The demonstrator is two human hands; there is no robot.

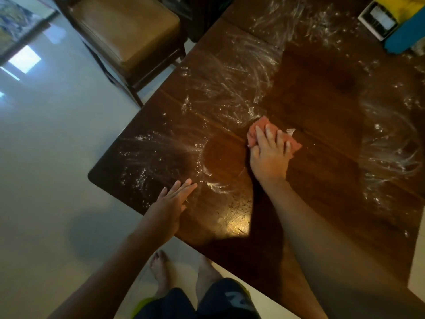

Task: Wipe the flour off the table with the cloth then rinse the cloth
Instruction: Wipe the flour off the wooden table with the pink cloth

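A dark wooden table (322, 125) carries white flour smears (230, 86) across its left half, far edge and right side, with a wiped dark band down the middle. A pink cloth (255, 132) lies near the table's centre. My right hand (269, 155) presses flat on the cloth, fingers straight and spread. My left hand (171, 203) rests flat on the table near its front left edge, fingers straight, beside a patch of flour (142, 157).
A wooden chair with a tan cushion (128, 35) stands at the table's far left corner. A yellow, white and blue object (395, 21) sits at the far right of the table. Pale floor lies to the left, and my bare feet (184, 275) stand below the front edge.
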